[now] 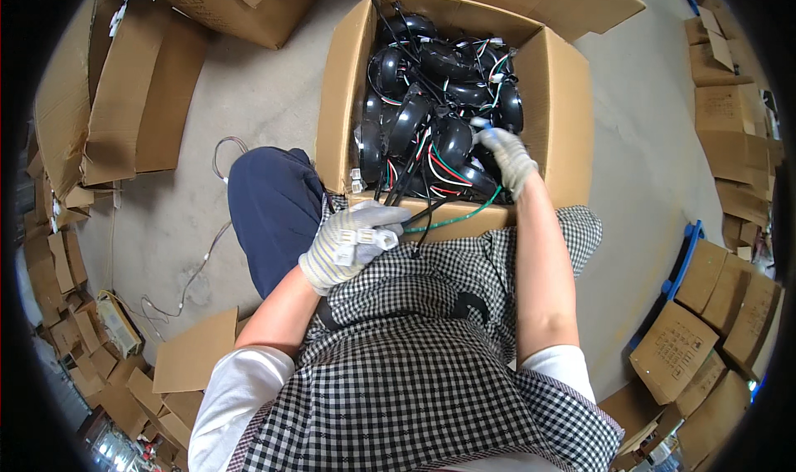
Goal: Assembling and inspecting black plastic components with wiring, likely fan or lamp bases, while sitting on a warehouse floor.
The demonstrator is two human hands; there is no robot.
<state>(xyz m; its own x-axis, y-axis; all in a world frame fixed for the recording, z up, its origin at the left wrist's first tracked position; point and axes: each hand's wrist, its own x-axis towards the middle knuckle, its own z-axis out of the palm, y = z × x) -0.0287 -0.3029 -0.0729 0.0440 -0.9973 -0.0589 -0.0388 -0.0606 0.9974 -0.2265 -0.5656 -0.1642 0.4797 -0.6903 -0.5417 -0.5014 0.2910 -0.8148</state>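
Observation:
In front of me stands an open cardboard box (572,119) filled with several round black motor-like units (410,117), with black, red, white and green wires tangled among them. My left hand (336,252), in a striped knit glove, is closed around several white plug connectors (365,241) at the box's near edge. Black cables lead from them into the box. A green wire (460,217) runs from beside my left hand to below my right wrist. My right hand (507,158), also gloved, is over the box's right side, fingers closed around a small bluish-white thing too unclear to name.
Open cardboard boxes (124,99) stand at the left, with another carton (249,7) at the far left. Stacked cartons (676,352) line the right beside a blue frame (684,260). A loose cable (203,265) lies on the floor left of my knee.

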